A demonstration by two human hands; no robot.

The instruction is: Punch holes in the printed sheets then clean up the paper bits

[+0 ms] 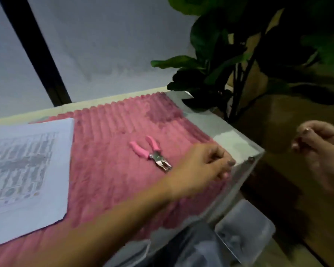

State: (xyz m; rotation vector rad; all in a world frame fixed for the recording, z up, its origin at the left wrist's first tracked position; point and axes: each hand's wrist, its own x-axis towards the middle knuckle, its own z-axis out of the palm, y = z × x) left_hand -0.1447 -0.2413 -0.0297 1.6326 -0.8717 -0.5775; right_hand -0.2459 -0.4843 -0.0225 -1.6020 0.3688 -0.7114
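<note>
Pink-handled hole punch (pixel 151 154) jaws toward near-right, handles far-left; both hands loosely curled, holding nothing visible.

Dim scene, soft cool light on wall (pixel 114 45) toward 11 o'clock. Right side from 1 to 4 o'clock falls into deep shadow; plant (pixel 229 54) nearly black. Motion blur smears right hand (pixel 320 149) at 3 o'clock and left hand (pixel 202 166). Printed sheet (pixel 25 170) soft, text unreadable. Straight lines bow at edges, wide-angle distortion.
</note>
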